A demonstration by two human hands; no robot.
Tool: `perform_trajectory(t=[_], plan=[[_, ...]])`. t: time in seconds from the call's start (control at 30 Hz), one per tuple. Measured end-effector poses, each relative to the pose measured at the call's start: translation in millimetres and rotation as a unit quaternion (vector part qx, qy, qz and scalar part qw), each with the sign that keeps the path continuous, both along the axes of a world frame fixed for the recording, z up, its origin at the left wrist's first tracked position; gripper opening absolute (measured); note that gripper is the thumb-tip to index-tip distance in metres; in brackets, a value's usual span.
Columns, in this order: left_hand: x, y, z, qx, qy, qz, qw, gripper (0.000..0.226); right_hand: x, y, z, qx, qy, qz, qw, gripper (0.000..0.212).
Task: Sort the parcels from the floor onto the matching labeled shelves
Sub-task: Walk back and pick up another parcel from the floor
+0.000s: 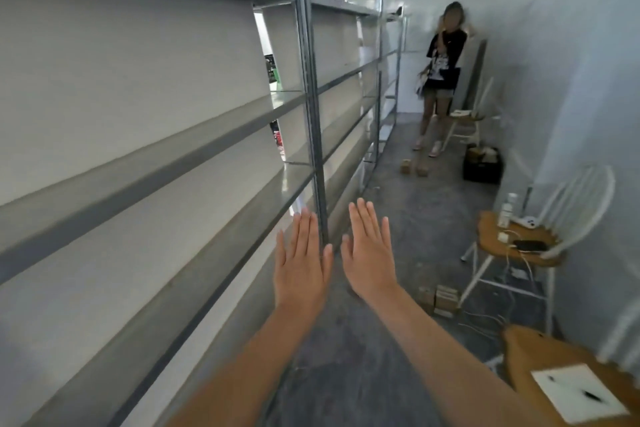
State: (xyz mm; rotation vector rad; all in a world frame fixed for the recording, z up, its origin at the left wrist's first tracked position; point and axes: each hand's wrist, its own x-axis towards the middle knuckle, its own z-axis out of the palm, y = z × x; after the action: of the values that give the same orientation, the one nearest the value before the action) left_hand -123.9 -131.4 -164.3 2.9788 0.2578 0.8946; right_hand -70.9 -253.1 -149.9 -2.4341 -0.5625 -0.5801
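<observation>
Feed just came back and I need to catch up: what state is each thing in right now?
Left hand: open, flat, holding nothing.
Right hand: open, flat, holding nothing.
Shelves: bare where visible.
Small boxes: on the floor by the chair.
Phone: lying on the chair seat, cable attached.
Black crate: on the floor, filled.

Two bare forearms lead into the frame from the bottom edge, with no sleeves, watch or bracelets on them. The left hand (302, 262) and right hand (371, 250) are bare too, without gloves or rings. The fingers are slim, and the nails are short and unpainted.
</observation>
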Motion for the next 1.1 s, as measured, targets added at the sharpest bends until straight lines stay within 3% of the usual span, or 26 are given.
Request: perform_trajectory(t=[0.2, 0.5, 0.77, 1.1], plan=[[75.4, -29.6, -0.3, -0.005, -0.029, -0.089, 0.996, 0.064, 57.1, -29.8, -1.2, -0.024, 0.006, -0.09, 0.996, 0.061], [188.4, 1.0, -11.3, -0.037, -0.05, -0.158, 0.985, 0.063, 147.4, -4.8, 0.6, -0.041, 0.005, -0.154, 0.987, 0.058], [265.3, 19.4, -43.1, -0.054, -0.008, -0.208, 0.977, 0.064, 205.0, -1.3, -41.5, -0.071, 0.05, -0.197, 0.976, 0.059], [371.1, -20.0, -73.0, -0.081, 0.038, -0.217, 0.972, 0.067, 310.6, -32.9, -73.9, -0.092, 0.101, -0.212, 0.968, 0.058]])
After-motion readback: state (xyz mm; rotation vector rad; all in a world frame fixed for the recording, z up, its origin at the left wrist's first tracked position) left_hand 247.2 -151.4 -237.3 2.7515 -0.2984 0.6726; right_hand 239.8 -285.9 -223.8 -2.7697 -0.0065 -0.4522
